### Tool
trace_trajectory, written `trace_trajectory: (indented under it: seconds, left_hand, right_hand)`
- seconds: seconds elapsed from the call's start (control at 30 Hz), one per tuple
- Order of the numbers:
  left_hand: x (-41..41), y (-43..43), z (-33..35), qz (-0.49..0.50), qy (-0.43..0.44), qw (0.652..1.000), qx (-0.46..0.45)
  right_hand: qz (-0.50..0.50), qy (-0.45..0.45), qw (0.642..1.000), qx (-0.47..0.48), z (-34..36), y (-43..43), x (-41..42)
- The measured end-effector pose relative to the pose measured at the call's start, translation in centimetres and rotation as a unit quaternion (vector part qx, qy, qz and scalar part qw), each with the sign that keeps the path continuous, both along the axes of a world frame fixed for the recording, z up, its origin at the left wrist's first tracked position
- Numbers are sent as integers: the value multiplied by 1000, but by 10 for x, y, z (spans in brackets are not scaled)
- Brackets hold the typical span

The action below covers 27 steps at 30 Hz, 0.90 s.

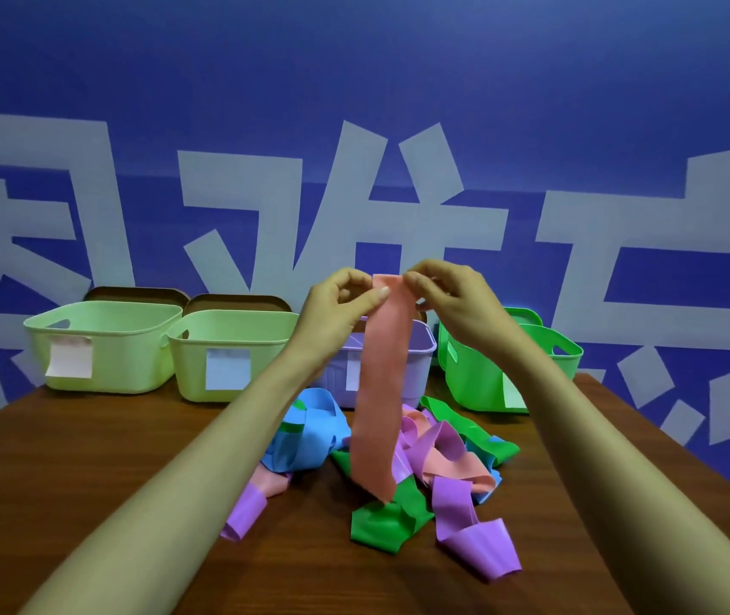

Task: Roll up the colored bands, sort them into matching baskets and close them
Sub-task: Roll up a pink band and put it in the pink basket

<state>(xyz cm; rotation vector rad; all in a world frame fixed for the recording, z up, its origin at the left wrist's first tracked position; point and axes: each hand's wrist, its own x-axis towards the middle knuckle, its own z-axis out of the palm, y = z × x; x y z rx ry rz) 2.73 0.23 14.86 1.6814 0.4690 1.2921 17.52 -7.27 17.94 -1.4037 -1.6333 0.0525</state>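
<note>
I am seeing huge white characters (pixel 398 224) running across the blue wall (pixel 354 59) behind the lilac basket (pixel 421 361), but they are cropped and I am not making any out. A paper note (pixel 352 375) is sticking to that basket's front, and others to the pale green baskets (pixel 230 344) left of it and the green basket (pixel 478 383) right of it. None is showing legible writing.

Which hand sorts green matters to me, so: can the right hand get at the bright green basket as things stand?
Probably yes: the bright green basket stands just beyond the right hand, with nothing seen between them. The hand is busy, though, pinching the pink band.
</note>
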Motion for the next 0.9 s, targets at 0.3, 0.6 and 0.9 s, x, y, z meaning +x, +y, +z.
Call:
trace_trajectory:
  seconds: [0.3,0.6,0.9]
  left_hand:
    - [-1,1,-20,-24,27,999,-4]
    - [-1,29,-148,-17,263,962,-74]
    - [7,6,-64,-40,113,992,-27]
  right_hand:
    - [55,90,994,-13,-10,6,-7]
    - [67,295,952,34,10,2,8]
    - [140,234,961,-49,-1,-4,4]
